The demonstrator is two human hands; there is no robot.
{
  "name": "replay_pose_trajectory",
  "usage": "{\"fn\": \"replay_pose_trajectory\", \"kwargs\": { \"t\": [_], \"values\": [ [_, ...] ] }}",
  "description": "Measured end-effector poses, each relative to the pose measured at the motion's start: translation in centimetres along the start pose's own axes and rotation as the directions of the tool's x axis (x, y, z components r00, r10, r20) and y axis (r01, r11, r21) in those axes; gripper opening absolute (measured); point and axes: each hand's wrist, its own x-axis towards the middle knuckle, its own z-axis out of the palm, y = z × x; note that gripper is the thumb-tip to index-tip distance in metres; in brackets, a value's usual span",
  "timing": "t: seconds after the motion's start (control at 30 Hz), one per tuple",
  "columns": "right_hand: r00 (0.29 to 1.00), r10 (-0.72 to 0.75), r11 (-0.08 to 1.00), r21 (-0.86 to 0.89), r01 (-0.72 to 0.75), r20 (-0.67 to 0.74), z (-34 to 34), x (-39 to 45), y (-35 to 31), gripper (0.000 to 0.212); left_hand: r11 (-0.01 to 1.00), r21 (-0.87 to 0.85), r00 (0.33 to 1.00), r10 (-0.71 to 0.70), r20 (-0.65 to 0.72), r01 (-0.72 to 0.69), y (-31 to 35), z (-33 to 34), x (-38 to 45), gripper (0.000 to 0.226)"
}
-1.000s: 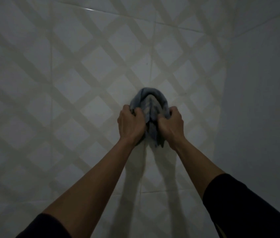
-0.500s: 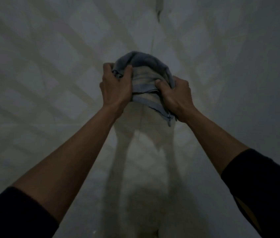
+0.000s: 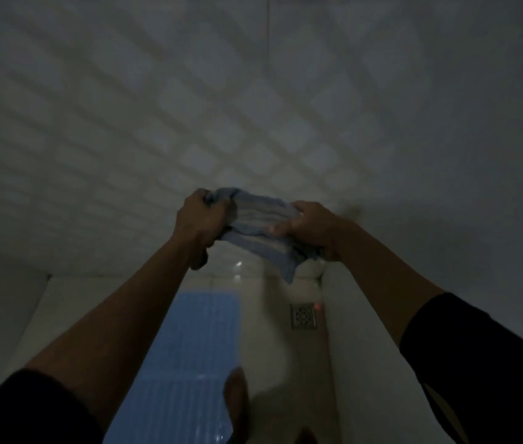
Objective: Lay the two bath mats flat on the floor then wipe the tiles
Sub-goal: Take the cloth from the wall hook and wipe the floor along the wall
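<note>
We see both arms stretched forward in dim light, dark sleeves pushed up to the forearms, and between them a soft blue cloth (image 3: 261,224) with paler stripes, terry-like and rumpled. The left hand (image 3: 200,224) has its fingers curled tightly round the cloth's left end, bunching it into a thick wad. The right hand (image 3: 309,229) pinches the other end, thumb on the near face and fingers wrapped behind, so the fabric is pulled into a loose, creased band between the two fists. One limp corner droops below the right hand. We cannot tell whether the cloth touches the wall behind it.

Behind the cloth rises the tiled wall (image 3: 157,107), glossy and pale, printed with a diagonal lattice of lighter diamonds; a straight grout line runs up it above the cloth. To the right of the cloth a plain, smooth wall meets it at a corner.

Below the cloth lies the floor (image 3: 273,347), smooth cream tile with small bright glints. A bath mat (image 3: 189,363) lies flat on it, below and slightly left of the cloth: a long light-blue rectangle with a ribbed, gridded surface. Below the cloth's drooping corner sits a square metal floor drain (image 3: 303,316) with a perforated grille, a small red spot just beside it. A bare foot (image 3: 236,402) rests at the mat's right edge.
</note>
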Motion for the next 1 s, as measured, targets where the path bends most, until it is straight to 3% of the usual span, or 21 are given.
{"fn": "replay_pose_trajectory", "kwargs": {
  "t": [0.1,0.2,0.33,0.43,0.57,0.73,0.83,1.0],
  "values": [
    [0.994,0.075,0.996,-0.06,-0.07,0.082,1.8,1.1,7.7,0.064,0.997,0.038,0.994,-0.063,0.088,0.06,-6.8,4.2,-2.5,0.032],
    [0.983,0.13,0.991,0.021,-0.134,0.128,3.9,2.2,14.4,0.069,0.997,0.016,0.972,-0.077,0.222,0.075,-12.7,7.4,-4.0,0.038],
    [0.996,0.088,0.996,0.028,-0.087,-0.035,7.6,4.1,22.0,0.061,0.988,0.049,0.944,-0.156,0.29,0.148,-19.3,11.5,-4.1,0.039],
    [0.989,-0.017,0.999,-0.04,0.011,-0.146,10.9,6.3,27.5,0.051,0.983,0.061,0.928,-0.183,0.324,0.173,-24.8,15.2,-2.8,0.054],
    [0.985,-0.066,0.978,-0.204,0.033,-0.158,15.6,10.8,35.7,0.038,0.989,0.104,0.947,-0.132,0.292,0.105,-34.3,20.5,-0.1,0.055],
    [0.996,0.069,0.913,-0.398,-0.089,-0.063,22.2,16.5,48.3,0.022,0.962,0.152,0.936,-0.257,0.241,0.225,-47.8,27.3,2.3,0.032],
    [0.985,0.159,0.909,-0.381,-0.171,-0.063,25.0,19.9,54.4,0.028,0.957,0.161,0.941,-0.271,0.202,0.241,-54.7,31.8,4.1,0.03],
    [0.986,0.133,0.848,-0.503,-0.167,-0.104,28.0,27.5,62.8,0.035,0.971,0.155,0.97,-0.202,0.134,0.181,-62.7,38.3,8.5,0.03]
  ]
}}
